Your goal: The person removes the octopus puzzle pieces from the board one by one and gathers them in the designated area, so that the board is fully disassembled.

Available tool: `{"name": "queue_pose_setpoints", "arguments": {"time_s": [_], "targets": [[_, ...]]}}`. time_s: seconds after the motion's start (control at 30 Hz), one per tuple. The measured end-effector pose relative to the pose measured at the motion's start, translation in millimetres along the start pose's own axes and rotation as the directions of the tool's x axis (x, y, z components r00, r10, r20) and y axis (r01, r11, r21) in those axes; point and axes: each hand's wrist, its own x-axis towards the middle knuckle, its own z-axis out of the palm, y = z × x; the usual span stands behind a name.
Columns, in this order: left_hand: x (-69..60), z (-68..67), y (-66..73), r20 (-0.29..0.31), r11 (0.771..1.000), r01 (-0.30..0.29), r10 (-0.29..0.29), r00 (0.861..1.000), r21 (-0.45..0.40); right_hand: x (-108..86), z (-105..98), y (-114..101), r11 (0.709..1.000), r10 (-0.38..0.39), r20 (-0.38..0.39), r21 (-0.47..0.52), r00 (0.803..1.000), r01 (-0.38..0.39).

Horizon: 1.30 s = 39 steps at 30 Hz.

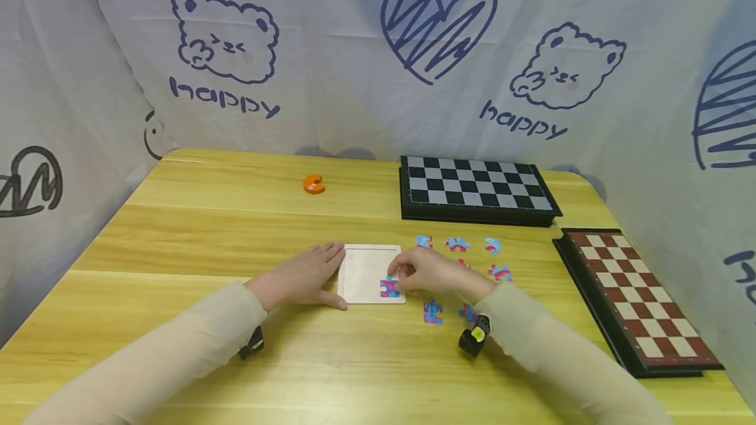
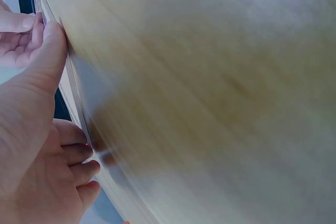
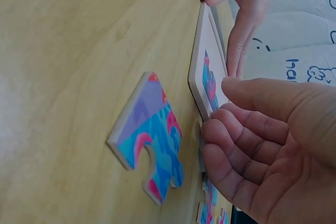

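A pale square puzzle tray (image 1: pixel 363 274) lies flat on the table. My left hand (image 1: pixel 304 275) rests along its left side, fingers extended and thumb at the near corner. At the tray's lower right, my right hand (image 1: pixel 428 271) pinches a blue, pink and purple puzzle piece (image 1: pixel 388 289) with thumb and finger. That piece (image 3: pixel 209 83) lies in the tray in the right wrist view; the exact finger contact is partly hidden. Close to the right wrist is a loose puzzle piece (image 3: pixel 152 129), flat on the wood.
Several more pieces, such as a curved one (image 1: pixel 500 272), lie right of the tray, one partly behind the right forearm. A black-and-white chessboard (image 1: pixel 478 183) stands at the back, a brown-and-cream one (image 1: pixel 640 297) at the right. An orange C-shaped object (image 1: pixel 313 184) sits at the back.
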Motion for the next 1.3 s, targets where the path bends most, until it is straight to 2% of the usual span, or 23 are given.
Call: {"name": "queue_pose_setpoints", "arguments": {"time_s": [0.13,0.33,0.87,1.17,1.3], "targets": [[-0.2,0.2,-0.4,0.000,1.000,-0.003,0.003,1.000,0.003,2.1,0.9,-0.8,1.000,0.006,0.006,-0.015,1.000,-0.006],[1.4,1.6,-0.5,0.018,1.000,0.023,-0.023,1.000,0.018,3.9,2.0,-1.2,1.000,0.018,0.000,-0.020,1.000,-0.018],[2.6,2.8,-1.8,0.017,0.999,0.020,-0.020,1.000,0.028,3.2,2.2,-7.3,0.999,0.050,-0.086,0.011,0.995,-0.049],[2.2,2.7,-1.8,0.014,0.999,0.024,-0.025,1.000,0.022,-0.6,2.4,-5.4,0.999,-0.040,-0.089,-0.024,0.995,0.038],[2.3,2.3,-1.8,0.016,0.999,0.024,-0.024,1.000,0.021,-2.5,2.7,-5.4,0.999,-0.052,-0.094,-0.016,0.994,0.051]]}}
